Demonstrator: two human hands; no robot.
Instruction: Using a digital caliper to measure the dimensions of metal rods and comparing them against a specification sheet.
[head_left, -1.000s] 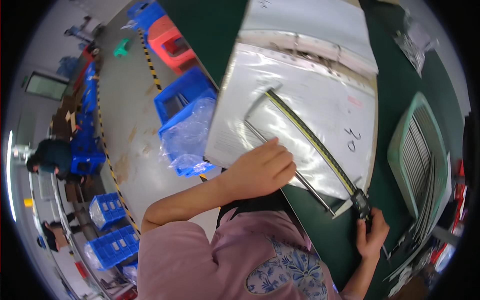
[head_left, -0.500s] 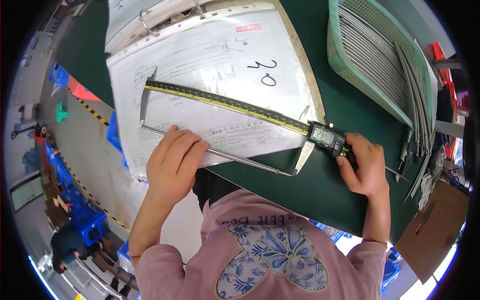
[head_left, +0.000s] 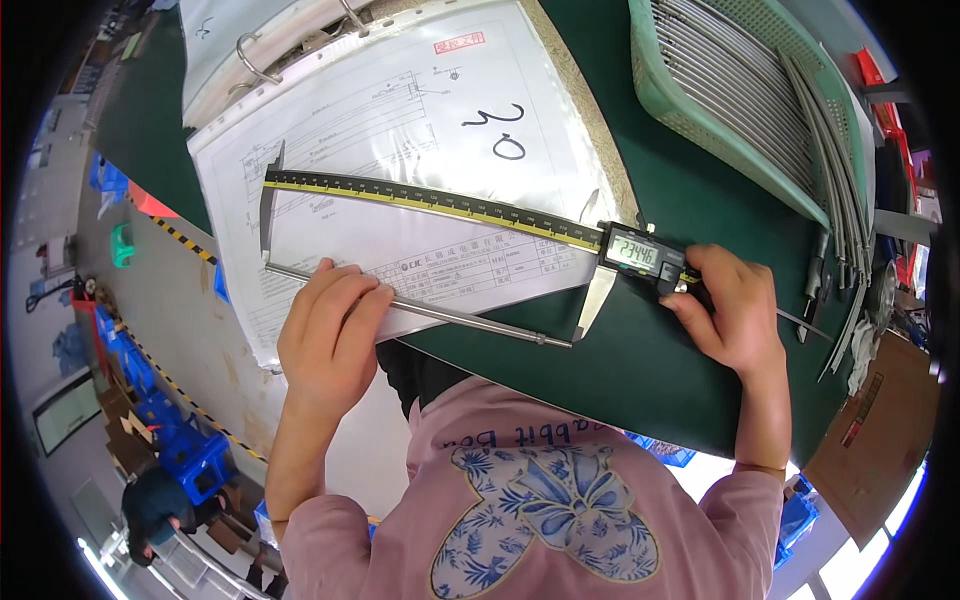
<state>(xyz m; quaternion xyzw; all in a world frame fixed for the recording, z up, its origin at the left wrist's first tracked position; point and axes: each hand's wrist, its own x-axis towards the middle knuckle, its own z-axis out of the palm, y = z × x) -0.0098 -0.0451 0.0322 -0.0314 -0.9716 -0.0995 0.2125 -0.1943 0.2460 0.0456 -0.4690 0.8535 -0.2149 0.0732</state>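
Observation:
A long digital caliper (head_left: 430,207) lies slanted over a printed drawing sheet, its black and yellow beam spanning between opened jaws. A thin silvery metal rod (head_left: 460,316) runs from the fixed jaw's tip on the left to the sliding jaw's tip on the right. My left hand (head_left: 335,330) is closed over the rod left of its middle, fingers together. My right hand (head_left: 735,310) grips the caliper's display end, thumb by the roller and fingers round the back. The lit display (head_left: 640,252) faces up beside it.
An open ring binder (head_left: 258,62) holds the sheeted drawing (head_left: 400,130) on a dark green table (head_left: 500,370). To the right, a pale green basket (head_left: 690,140) contains many metal rods (head_left: 740,90), some hanging out over its near side. Farther left, a person (head_left: 155,505) bends near blue stools (head_left: 200,470).
Caliper, rod, binder and my left hand sit farther left in the picture, as the view shifts. The display reading has altered slightly. Both hands keep their holds.

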